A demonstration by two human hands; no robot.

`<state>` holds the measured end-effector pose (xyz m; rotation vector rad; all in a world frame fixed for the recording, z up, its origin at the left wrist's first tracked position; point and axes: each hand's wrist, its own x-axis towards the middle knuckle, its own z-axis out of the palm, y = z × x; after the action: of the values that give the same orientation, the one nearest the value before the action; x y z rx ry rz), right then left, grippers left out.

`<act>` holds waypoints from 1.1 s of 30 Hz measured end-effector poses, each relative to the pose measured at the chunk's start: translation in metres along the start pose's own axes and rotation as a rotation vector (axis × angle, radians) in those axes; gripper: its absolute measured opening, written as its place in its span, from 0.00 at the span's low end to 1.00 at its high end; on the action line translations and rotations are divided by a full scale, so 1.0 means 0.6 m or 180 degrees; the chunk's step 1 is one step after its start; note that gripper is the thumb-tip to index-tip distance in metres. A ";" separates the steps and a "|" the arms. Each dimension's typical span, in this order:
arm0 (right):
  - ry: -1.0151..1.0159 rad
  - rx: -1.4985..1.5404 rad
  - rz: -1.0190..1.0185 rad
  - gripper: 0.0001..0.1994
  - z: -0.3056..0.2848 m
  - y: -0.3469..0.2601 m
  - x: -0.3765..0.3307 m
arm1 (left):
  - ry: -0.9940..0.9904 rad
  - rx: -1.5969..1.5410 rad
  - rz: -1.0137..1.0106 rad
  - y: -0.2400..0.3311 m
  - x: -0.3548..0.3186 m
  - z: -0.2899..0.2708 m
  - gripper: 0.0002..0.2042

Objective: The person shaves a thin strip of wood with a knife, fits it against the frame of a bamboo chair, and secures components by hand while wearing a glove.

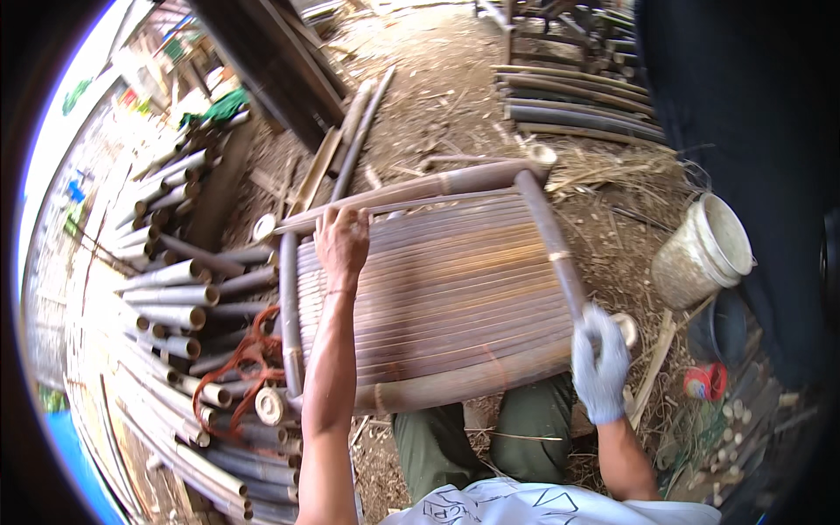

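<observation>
Bamboo panel (446, 289): lying across the knees, slats running side to side, framed by thick bamboo poles on all four edges, nearest edge resting above green trousers (477, 437).

Left hand (341, 241): bare, reaching out on a straight, fully extended forearm to the panel's far left corner; fingers curling over the far frame pole (420, 188), closing on it, palm lying on the outermost slats.

Right hand (599, 363): wearing a grey knit glove, arm bending at the elbow and rising from the lower edge; fingers wrapping shut around the near end of the right frame pole (551, 236), at the panel's near right corner, wrist tilting slightly inward.

Stack of cut bamboo poles (175, 297): lying on the ground just beside the panel's left edge, hollow ends facing the panel, an orange cord (245, 359) looping over several of them.

White plastic bucket (704, 249): tilting on its side on the ground, near the panel's right edge, mouth facing upward and to the right.

Small red container (704, 382): sitting on the ground below the bucket.

More bamboo lengths (577, 101): lying side by side on the littered ground beyond the panel's far right corner.
</observation>
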<state>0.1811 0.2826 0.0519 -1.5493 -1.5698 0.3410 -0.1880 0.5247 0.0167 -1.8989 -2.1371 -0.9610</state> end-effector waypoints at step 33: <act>0.0274 -0.0787 -0.1918 0.14 0.405 0.064 0.385 | -0.1351 -0.1424 -0.0310 -0.107 0.064 0.022 0.36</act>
<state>0.0682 0.5908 -0.0272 -1.1656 -1.9681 -0.2599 -0.2513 0.5639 0.0012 -2.4098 -2.4170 -1.2344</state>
